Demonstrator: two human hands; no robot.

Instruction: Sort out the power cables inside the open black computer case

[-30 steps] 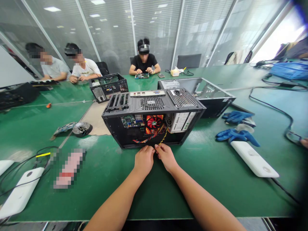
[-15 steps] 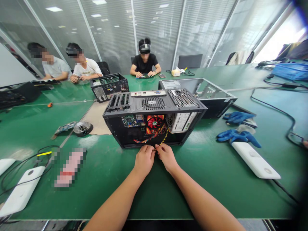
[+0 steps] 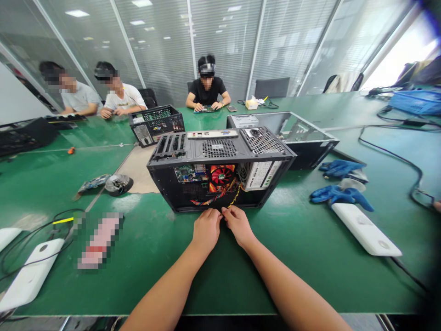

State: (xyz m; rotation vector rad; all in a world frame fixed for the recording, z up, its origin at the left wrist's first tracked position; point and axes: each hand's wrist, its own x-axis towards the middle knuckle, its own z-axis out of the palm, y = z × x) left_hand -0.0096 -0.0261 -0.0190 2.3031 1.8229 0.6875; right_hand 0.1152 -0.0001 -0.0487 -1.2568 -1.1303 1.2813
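A black computer case (image 3: 220, 147) stands on the green table with its open side towards me. Inside are a red fan (image 3: 221, 175), a green circuit board (image 3: 188, 174), a power supply (image 3: 263, 175) and a bundle of coloured wires (image 3: 210, 200). A yellow-and-black twisted cable (image 3: 235, 196) runs from the power supply down to the case's lower front edge, where both hands meet. My right hand (image 3: 238, 224) pinches this cable's end. Close beside it, my left hand (image 3: 207, 228) is closed with fingertips pressed together; what they grip is hidden.
Another case (image 3: 310, 147) stands behind to the right, and a smaller one (image 3: 156, 124) behind to the left. Blue gloves (image 3: 341, 193) and a white power bank (image 3: 367, 230) lie at right. Left are a cap-like grey object (image 3: 119, 184) and a white device (image 3: 32, 273). Three people sit across the table.
Both hands stay at the case's lower edge, with only a slight shift of the fingers. The case and the other things have not moved.
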